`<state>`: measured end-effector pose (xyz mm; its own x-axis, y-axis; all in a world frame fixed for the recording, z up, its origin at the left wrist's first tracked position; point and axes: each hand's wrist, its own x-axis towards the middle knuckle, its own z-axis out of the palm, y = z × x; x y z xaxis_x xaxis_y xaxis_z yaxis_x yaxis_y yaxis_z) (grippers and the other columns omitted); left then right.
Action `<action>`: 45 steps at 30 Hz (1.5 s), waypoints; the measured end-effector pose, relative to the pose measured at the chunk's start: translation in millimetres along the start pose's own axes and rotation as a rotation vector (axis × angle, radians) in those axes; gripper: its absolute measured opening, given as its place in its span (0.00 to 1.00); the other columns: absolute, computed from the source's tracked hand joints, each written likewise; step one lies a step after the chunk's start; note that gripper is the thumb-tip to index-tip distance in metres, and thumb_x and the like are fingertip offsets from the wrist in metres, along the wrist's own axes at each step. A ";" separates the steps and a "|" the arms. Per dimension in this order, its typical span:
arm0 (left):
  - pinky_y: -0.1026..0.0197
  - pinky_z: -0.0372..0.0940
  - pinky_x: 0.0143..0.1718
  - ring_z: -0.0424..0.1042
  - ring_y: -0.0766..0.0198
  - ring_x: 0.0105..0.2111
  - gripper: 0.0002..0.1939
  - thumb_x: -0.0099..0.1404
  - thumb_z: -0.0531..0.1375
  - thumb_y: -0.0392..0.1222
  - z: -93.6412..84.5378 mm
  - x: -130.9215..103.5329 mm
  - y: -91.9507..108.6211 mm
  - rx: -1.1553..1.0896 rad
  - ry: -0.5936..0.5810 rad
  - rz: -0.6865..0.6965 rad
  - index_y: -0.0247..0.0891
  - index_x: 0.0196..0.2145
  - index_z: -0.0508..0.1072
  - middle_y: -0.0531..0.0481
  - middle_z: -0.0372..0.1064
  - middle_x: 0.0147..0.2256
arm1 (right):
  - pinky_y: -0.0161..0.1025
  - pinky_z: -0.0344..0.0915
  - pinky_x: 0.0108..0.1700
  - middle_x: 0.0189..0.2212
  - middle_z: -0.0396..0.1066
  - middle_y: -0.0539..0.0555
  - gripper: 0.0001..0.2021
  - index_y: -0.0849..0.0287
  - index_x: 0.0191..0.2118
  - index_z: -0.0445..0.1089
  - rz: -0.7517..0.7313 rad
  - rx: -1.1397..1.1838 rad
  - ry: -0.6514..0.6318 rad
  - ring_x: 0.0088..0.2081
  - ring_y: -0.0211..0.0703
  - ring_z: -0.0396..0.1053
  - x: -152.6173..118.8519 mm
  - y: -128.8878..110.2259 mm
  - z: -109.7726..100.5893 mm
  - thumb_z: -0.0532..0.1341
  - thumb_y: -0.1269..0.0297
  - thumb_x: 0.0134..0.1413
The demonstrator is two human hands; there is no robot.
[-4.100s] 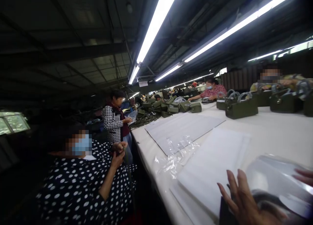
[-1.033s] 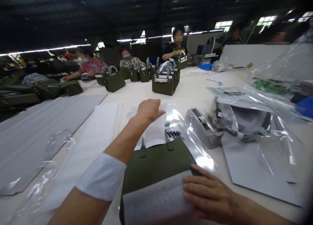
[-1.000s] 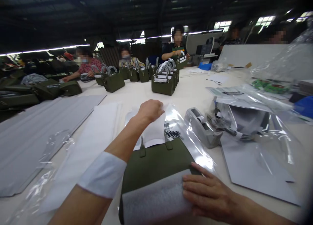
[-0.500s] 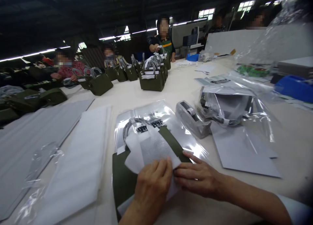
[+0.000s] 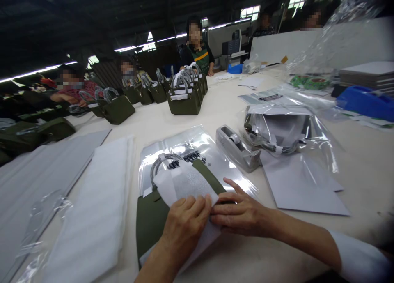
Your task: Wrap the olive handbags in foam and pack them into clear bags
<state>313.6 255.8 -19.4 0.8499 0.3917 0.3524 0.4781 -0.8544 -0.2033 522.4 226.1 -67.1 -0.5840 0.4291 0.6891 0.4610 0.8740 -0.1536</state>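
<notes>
An olive green handbag [image 5: 150, 221] lies in front of me on a clear printed plastic bag [image 5: 197, 139]. Its wrapped handle [image 5: 155, 168] sticks up towards the back. Across the handbag, a thin white foam sheet [image 5: 187, 180] is partly folded over. My left hand [image 5: 186, 221] presses on the sheet with curled fingers closed at its edge. Right beside it, my right hand [image 5: 238, 211] pinches the same sheet's right edge, its index finger raised; the thumb is hidden.
Stacked white foam sheets [image 5: 89, 209] and grey boards [image 5: 40, 176] lie on the left. A tape dispenser [image 5: 237, 149], a plastic-wrapped handbag [image 5: 273, 131] and white cards [image 5: 301, 188] are at the right. Several green handbags [image 5: 184, 102] stand farther back, near a co-worker [image 5: 197, 49].
My view has shifted slightly, moving the scene left. Both hands have drawn closer together on the foam sheet, and the right index finger has lifted off the handbag.
</notes>
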 end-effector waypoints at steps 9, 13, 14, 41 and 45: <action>0.62 0.56 0.27 0.64 0.68 0.27 0.12 0.66 0.49 0.33 0.2 -6.1 -7.6 -0.068 0.088 0.061 0.33 0.45 0.66 0.48 0.70 0.35 | 0.59 0.47 0.58 0.39 0.70 0.55 0.19 0.61 0.43 0.67 0.115 -0.035 0.181 0.53 0.49 0.59 -17.2 5.3 16.3 0.63 0.55 0.47; 0.62 0.56 0.26 0.64 0.67 0.27 0.12 0.65 0.50 0.34 0.4 -3.4 -9.9 -0.049 0.078 0.099 0.33 0.45 0.66 0.49 0.70 0.34 | 0.60 0.46 0.58 0.41 0.68 0.56 0.19 0.59 0.42 0.68 0.151 -0.050 0.178 0.52 0.50 0.59 -15.8 6.5 16.1 0.63 0.52 0.46; 0.61 0.56 0.26 0.64 0.67 0.26 0.12 0.65 0.50 0.34 -0.2 -2.7 -9.2 -0.044 0.056 0.098 0.33 0.45 0.66 0.49 0.70 0.33 | 0.60 0.46 0.57 0.42 0.67 0.57 0.20 0.59 0.42 0.68 0.159 -0.051 0.171 0.52 0.50 0.59 -15.9 6.9 16.0 0.63 0.52 0.45; 0.56 0.54 0.43 0.62 0.58 0.41 0.20 0.62 0.53 0.50 12.1 -31.9 14.1 0.033 0.093 -0.171 0.43 0.51 0.64 0.51 0.66 0.47 | 0.50 0.56 0.54 0.53 0.59 0.60 0.15 0.61 0.49 0.64 0.898 -0.390 -0.141 0.52 0.47 0.59 17.1 130.1 -96.8 0.54 0.64 0.57; 0.55 0.54 0.44 0.61 0.58 0.41 0.20 0.62 0.53 0.50 12.9 -33.7 13.7 0.021 0.091 -0.189 0.43 0.50 0.65 0.51 0.66 0.47 | 0.45 0.64 0.46 0.45 0.64 0.56 0.15 0.61 0.46 0.64 0.817 -0.371 -0.101 0.44 0.41 0.64 -10.7 113.5 -110.6 0.53 0.58 0.58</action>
<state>294.4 235.3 -45.8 0.7215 0.5115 0.4667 0.6328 -0.7607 -0.1445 654.8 295.5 -13.5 -0.0273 0.9173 0.3973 0.9335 0.1656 -0.3181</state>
